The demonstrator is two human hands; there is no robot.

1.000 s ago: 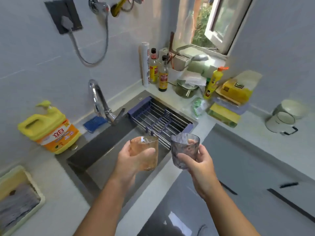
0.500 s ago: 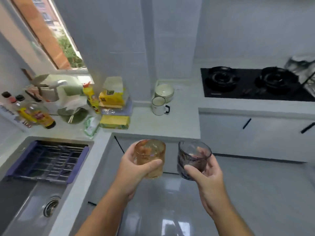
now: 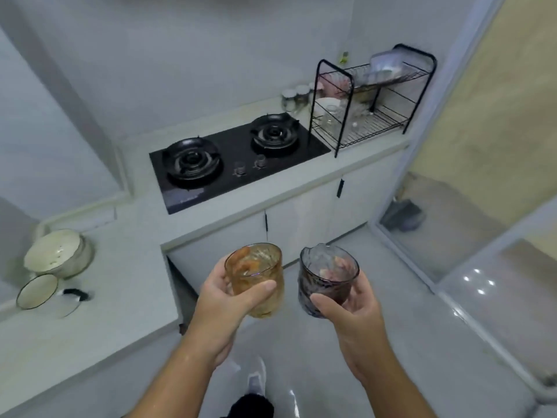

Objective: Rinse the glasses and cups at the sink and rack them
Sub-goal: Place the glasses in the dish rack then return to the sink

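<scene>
My left hand (image 3: 224,300) grips an amber textured glass (image 3: 256,277), held upright in front of me. Beside it, my right hand (image 3: 349,309) grips a dark purple-grey glass (image 3: 327,280), also upright. Both glasses hang over the floor, apart from the counter. A black wire dish rack (image 3: 372,98) stands at the far right end of the counter, past the stove. It holds clear glasses on its lower shelf and dishes on the upper one. The sink is out of view.
A black two-burner gas stove (image 3: 235,158) is set in the counter between me and the rack. A cream colander (image 3: 57,253) and a white mug (image 3: 40,292) sit on the counter at left. A glass sliding door (image 3: 470,206) stands at right.
My view has swung right from the sink, past the counter corner, to the stove and dish rack. Both hands keep the same hold on their glasses.
</scene>
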